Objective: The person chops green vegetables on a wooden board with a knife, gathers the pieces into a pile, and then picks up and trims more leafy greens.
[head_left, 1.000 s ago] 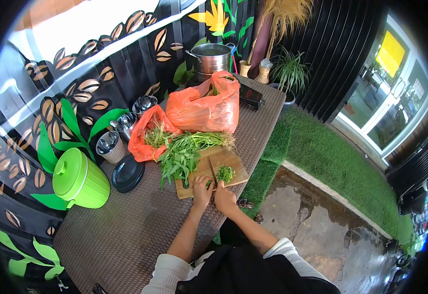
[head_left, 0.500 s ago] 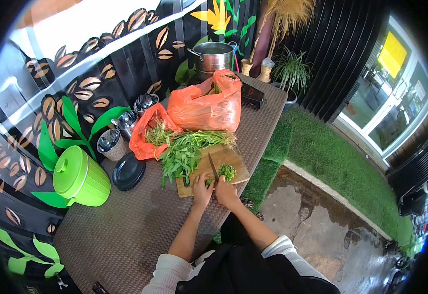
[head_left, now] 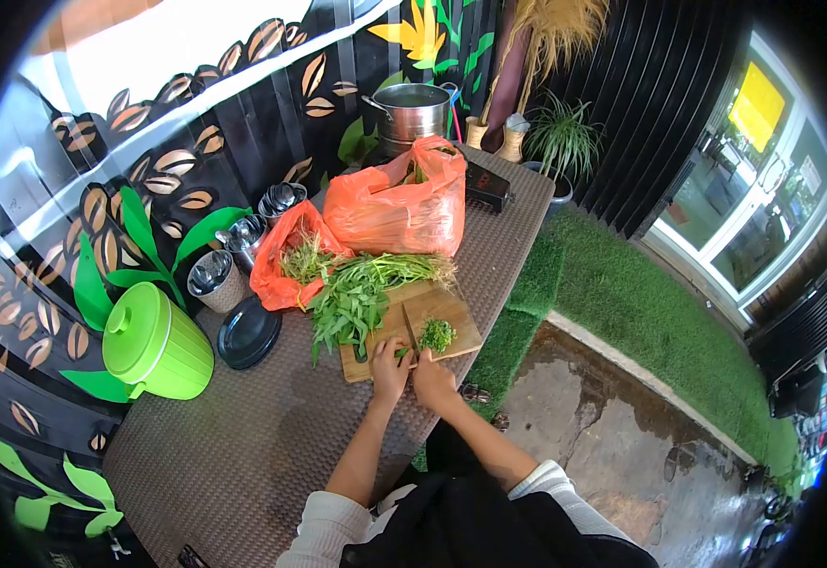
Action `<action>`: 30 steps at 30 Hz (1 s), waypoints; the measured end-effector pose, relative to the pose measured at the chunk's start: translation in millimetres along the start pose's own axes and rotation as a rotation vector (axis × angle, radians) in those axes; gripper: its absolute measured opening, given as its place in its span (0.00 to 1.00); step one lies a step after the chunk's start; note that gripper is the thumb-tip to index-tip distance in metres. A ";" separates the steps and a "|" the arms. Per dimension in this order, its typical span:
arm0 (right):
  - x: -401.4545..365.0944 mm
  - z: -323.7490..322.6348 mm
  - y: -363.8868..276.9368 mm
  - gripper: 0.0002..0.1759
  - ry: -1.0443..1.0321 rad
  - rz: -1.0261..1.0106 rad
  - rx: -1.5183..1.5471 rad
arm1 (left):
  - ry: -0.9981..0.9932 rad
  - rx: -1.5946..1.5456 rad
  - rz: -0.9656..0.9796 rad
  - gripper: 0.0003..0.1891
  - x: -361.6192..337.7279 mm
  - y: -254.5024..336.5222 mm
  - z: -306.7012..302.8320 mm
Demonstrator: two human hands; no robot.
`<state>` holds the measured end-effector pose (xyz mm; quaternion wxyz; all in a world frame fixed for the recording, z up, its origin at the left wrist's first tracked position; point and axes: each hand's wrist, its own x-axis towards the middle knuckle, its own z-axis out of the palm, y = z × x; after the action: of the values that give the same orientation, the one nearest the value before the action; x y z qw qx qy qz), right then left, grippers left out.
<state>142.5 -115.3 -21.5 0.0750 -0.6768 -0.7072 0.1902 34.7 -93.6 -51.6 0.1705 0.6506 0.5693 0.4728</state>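
My right hand (head_left: 434, 381) is closed round the handle of a knife (head_left: 410, 323), whose blade points away from me over the wooden cutting board (head_left: 457, 310). My left hand (head_left: 392, 367) is beside the blade, fingers bent down on a small bunch of greens (head_left: 401, 353), mostly covered by the fingers. Just right of the knife lies a little heap of chopped greens (head_left: 437, 335). Long leafy stalks (head_left: 350, 301) lie across the board's far left side, their root ends toward the right.
Behind the board stand a large orange plastic bag (head_left: 395, 210) and a smaller one (head_left: 272, 270). A steel pot (head_left: 415, 115) is at the back. Leftward are cutlery holders (head_left: 218, 284), black plates (head_left: 249, 333) and a green lidded bucket (head_left: 156, 341). The table edge (head_left: 516, 270) runs along the right.
My right hand and the knife have shifted slightly toward me, showing more of the chopped heap. My left hand stays nearly in place on the greens.
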 end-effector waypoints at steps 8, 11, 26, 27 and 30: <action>-0.5 -9.1 -1.5 0.21 0.016 0.105 -0.003 | -0.033 0.103 0.203 0.09 -6.8 -3.6 -4.7; 3.6 -8.8 6.4 0.18 0.006 0.076 -0.011 | -0.035 0.065 0.140 0.08 -6.5 0.7 -8.1; 5.2 -6.7 4.4 0.20 -0.029 0.061 0.037 | -0.052 -0.138 -0.131 0.10 8.1 -2.5 6.4; 5.1 -7.6 7.2 0.20 -0.028 0.062 0.036 | -0.051 -0.139 -0.146 0.10 7.6 -1.7 6.0; 3.5 -9.0 9.2 0.21 -0.031 0.027 0.050 | -0.031 -0.138 -0.142 0.10 7.5 -5.2 7.9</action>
<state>154.0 -110.3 -17.1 0.0786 -0.6812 -0.6940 0.2193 37.3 -82.9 -56.4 0.2566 0.6026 0.5774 0.4875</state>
